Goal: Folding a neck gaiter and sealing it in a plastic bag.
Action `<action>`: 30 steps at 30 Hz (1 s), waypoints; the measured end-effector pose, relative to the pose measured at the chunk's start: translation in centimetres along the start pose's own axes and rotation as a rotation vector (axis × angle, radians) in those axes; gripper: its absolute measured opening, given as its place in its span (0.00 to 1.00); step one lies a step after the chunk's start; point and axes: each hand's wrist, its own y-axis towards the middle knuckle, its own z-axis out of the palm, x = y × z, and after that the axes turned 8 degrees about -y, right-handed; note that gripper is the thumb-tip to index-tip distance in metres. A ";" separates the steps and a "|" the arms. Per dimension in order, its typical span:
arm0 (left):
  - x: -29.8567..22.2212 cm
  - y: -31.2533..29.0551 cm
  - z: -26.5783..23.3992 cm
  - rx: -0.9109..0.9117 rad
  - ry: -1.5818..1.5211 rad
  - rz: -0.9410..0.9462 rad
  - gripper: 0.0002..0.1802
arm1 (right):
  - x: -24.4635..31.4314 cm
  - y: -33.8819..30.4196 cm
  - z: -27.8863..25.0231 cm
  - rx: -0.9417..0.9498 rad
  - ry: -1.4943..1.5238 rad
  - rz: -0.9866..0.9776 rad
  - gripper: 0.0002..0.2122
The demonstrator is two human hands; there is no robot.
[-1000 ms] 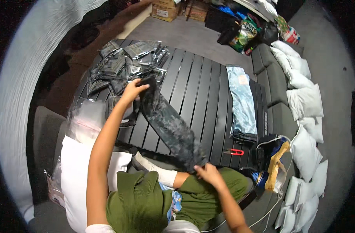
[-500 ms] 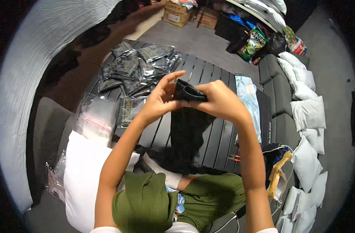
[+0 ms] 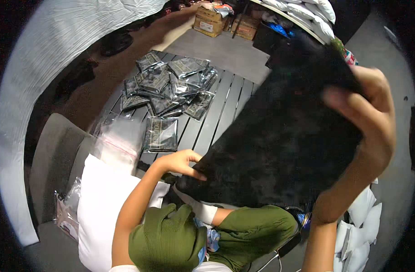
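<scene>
A large black cloth (image 3: 280, 136) is stretched slantwise in front of me, above the slatted dark table (image 3: 212, 118). My left hand (image 3: 182, 164) pinches its lower left corner, the thumb on the near side and some fingers hidden behind. Raised at the far right, my right hand (image 3: 368, 104) grips the upper right edge, its thumb smeared by motion. Left of the cloth, a flat black packet (image 3: 161, 134) in clear plastic lies on the table, just beyond my left hand. Several similar packets (image 3: 164, 84) are heaped behind it.
Clear plastic bags (image 3: 119, 143) lie at the left beside a white pillow (image 3: 103, 217). A grey seat (image 3: 58, 158) stands at the left edge. Small white cushions (image 3: 359, 240) are piled at the right. Cardboard boxes (image 3: 208, 22) stand on the far floor. The cloth hides the table's right side.
My hands have parted from close together over the table. The right went up and right, the left down and toward me, and the cloth now spreads between them, covering the blue cloth and red-handled tool.
</scene>
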 end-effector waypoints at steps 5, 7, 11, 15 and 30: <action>5.4 -3.1 -2.7 0.092 -0.010 -0.311 0.14 | -2.3 -3.2 -3.2 -0.478 0.087 0.157 0.11; 5.3 -3.2 -2.8 -0.011 -0.052 -0.383 0.15 | -5.5 -5.4 -6.1 -0.594 0.006 0.274 0.11; 4.9 -4.5 -5.2 -0.273 -0.138 -0.406 0.16 | -16.0 -10.0 -6.8 -0.612 -0.094 0.507 0.08; 4.9 -4.3 -7.7 -0.491 -0.196 -0.638 0.12 | -26.8 -16.5 -4.6 -0.240 -0.129 0.833 0.15; 7.3 -1.4 -5.0 -0.747 0.949 -0.288 0.18 | -34.8 -20.4 1.1 -0.167 -0.991 0.354 0.13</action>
